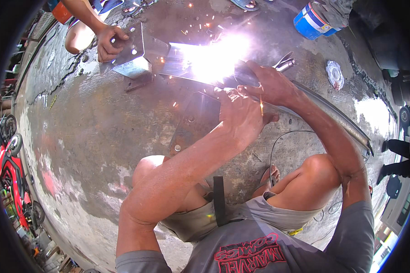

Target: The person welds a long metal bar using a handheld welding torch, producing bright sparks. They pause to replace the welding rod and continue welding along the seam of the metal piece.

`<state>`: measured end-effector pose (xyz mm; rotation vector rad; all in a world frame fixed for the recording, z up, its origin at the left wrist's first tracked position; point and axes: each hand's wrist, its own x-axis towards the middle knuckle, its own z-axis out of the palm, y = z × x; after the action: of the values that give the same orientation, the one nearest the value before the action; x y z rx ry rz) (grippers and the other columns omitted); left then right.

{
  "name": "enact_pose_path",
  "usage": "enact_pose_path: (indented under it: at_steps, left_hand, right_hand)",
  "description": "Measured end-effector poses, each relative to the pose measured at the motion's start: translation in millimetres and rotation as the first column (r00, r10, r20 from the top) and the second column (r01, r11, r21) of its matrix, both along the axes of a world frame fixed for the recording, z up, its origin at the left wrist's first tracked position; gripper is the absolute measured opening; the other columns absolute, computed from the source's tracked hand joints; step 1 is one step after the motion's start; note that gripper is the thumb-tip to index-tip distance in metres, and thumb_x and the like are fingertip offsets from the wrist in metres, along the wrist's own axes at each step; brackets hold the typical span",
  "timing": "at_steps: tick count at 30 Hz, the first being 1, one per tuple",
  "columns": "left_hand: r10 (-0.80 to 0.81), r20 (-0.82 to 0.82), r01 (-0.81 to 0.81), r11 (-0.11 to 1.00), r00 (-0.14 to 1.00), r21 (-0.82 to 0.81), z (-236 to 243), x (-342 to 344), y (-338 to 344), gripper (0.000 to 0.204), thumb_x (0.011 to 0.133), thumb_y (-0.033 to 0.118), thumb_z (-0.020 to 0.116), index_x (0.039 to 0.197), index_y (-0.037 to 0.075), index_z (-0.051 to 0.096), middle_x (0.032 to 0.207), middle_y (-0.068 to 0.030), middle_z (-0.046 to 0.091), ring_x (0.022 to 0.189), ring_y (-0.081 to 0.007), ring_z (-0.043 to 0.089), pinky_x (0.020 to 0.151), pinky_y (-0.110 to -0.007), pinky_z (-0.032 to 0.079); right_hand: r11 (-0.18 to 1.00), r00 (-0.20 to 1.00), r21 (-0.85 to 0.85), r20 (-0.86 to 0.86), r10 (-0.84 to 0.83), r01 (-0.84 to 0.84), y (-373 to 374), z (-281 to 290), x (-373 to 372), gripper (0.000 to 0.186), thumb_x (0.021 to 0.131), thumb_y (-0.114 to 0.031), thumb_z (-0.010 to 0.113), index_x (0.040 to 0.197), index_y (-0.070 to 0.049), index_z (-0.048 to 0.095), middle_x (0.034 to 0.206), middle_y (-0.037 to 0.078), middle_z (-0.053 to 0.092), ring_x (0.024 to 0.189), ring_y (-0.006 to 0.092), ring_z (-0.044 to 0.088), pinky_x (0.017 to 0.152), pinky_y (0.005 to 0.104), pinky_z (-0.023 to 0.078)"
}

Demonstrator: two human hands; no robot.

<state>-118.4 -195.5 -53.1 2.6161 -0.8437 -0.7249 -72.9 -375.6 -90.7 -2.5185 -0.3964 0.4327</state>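
Note:
A white glare (223, 57) with flying sparks burns at the end of a shiny metal piece (180, 63) and washes out what lies there. My right hand (273, 84) is closed around a dark rounded thing (247, 75) beside the glare; its kind cannot be made out. Right below, my left hand (241, 107) has its fingers curled close against the right hand, thumb sticking out, and whatever they grip is hidden. On the far left a co-worker's hand (109, 43) holds a bent metal plate (134, 50) with holes, next to the shiny piece.
A flat metal plate (198, 116) lies before my knees. Long curved metal (337, 113) runs beneath my right forearm, and a thin cable (272, 148) loops near my foot. Farther off are a blue can (312, 22), a crumpled white wrapper (335, 75) and a red motorbike (14, 177).

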Motion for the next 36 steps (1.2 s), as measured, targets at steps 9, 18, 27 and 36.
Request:
enact_pose_path:
  at_steps: [9, 18, 27, 36]
  left_hand:
    - [0.017, 0.193, -0.013, 1.0, 0.981, -0.02, -7.7, -5.2, -2.7, 0.084, 0.102, 0.072, 0.055, 0.129, -0.006, 0.068, 0.111, -0.0238, 0.073, 0.11, -0.034, 0.068, 0.096, -0.057, 0.049]
    - [-0.001, 0.301, 0.02, 0.998, 0.954, -0.062, -2.4, -24.9, -17.7, 0.12, 0.097, 0.08, 0.054, 0.154, -0.024, 0.039, 0.149, -0.0378, 0.056, 0.143, -0.0446, 0.053, 0.122, -0.065, 0.035]
    - [-0.102, 0.154, 0.114, 0.991, 0.983, -0.07, -7.1, -37.6, -24.4, 0.122, 0.098, 0.079, 0.053, 0.162, -0.021, 0.023, 0.164, -0.0402, 0.038, 0.155, -0.0503, 0.038, 0.126, -0.068, 0.027]
    - [-0.11, 0.157, 0.116, 0.993, 0.982, -0.031, -11.3, -37.7, -25.2, 0.122, 0.099, 0.08, 0.052, 0.161, -0.022, 0.025, 0.162, -0.0409, 0.04, 0.153, -0.0515, 0.04, 0.127, -0.068, 0.026]
  right_hand:
    - [0.997, 1.0, -0.074, 0.002, -0.02, 0.02, -12.0, -14.3, 5.6, 0.073, 0.097, -0.044, 0.078, 0.152, -0.006, 0.05, 0.124, 0.028, 0.074, 0.113, 0.0457, 0.073, 0.096, 0.0541, 0.056]
    - [0.985, 0.989, -0.111, 0.088, -0.122, 0.131, -36.7, 25.5, -17.3, 0.081, 0.093, -0.047, 0.08, 0.153, 0.0, 0.051, 0.119, 0.035, 0.073, 0.112, 0.0494, 0.073, 0.094, 0.0529, 0.058]
    - [0.987, 0.985, -0.073, 0.108, -0.138, 0.146, -57.8, 5.2, -38.3, 0.088, 0.095, -0.047, 0.08, 0.156, 0.007, 0.046, 0.114, 0.036, 0.073, 0.109, 0.0509, 0.073, 0.093, 0.0543, 0.058]
    - [0.989, 0.985, -0.097, 0.143, -0.097, 0.112, -61.3, -13.9, -37.8, 0.087, 0.096, -0.05, 0.079, 0.153, 0.007, 0.047, 0.117, 0.037, 0.071, 0.109, 0.0517, 0.073, 0.092, 0.0558, 0.059]
